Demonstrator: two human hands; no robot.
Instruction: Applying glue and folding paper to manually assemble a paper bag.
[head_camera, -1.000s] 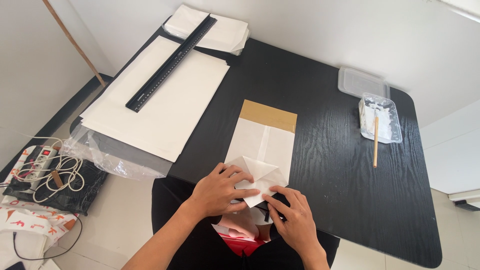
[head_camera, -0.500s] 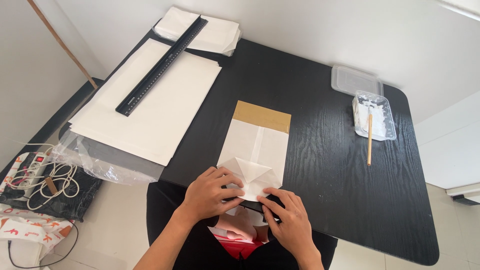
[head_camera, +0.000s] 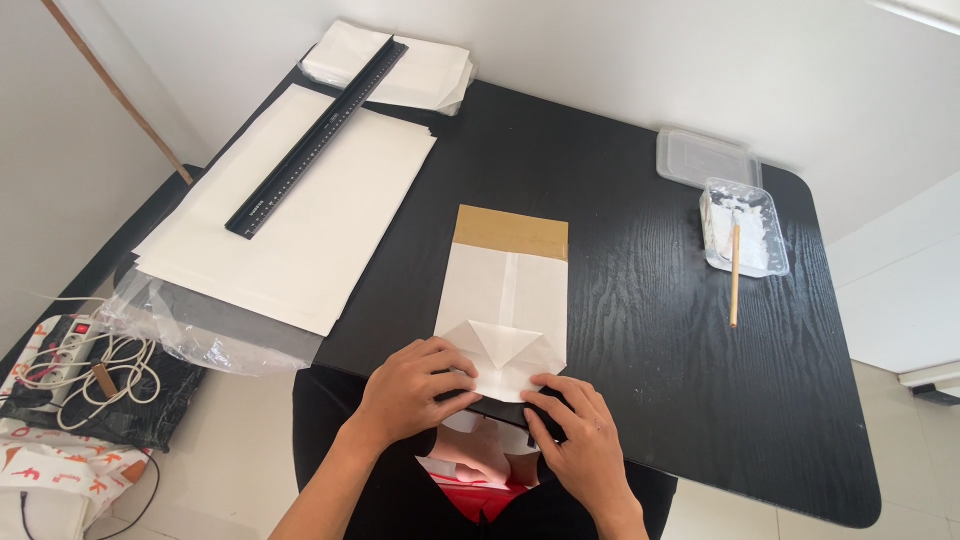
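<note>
A flat white paper bag (head_camera: 508, 290) with a brown band at its far end lies on the black table (head_camera: 640, 340), its near end folded into triangular flaps. My left hand (head_camera: 408, 388) presses on the left side of that fold with fingers curled. My right hand (head_camera: 575, 432) presses flat on the right side of the fold at the table's front edge. Both hands touch the paper without lifting it.
A stack of large white sheets (head_camera: 290, 215) with a long black ruler (head_camera: 318, 135) lies at the left. A clear tub of white paste (head_camera: 745, 228) with a wooden stick (head_camera: 735, 272) and a lid (head_camera: 702, 157) stand at the right. Cables (head_camera: 70, 365) lie on the floor.
Both hands have slid slightly along the folded near end of the bag, staying pressed on it. The view has shifted a little; the bag has not moved.
</note>
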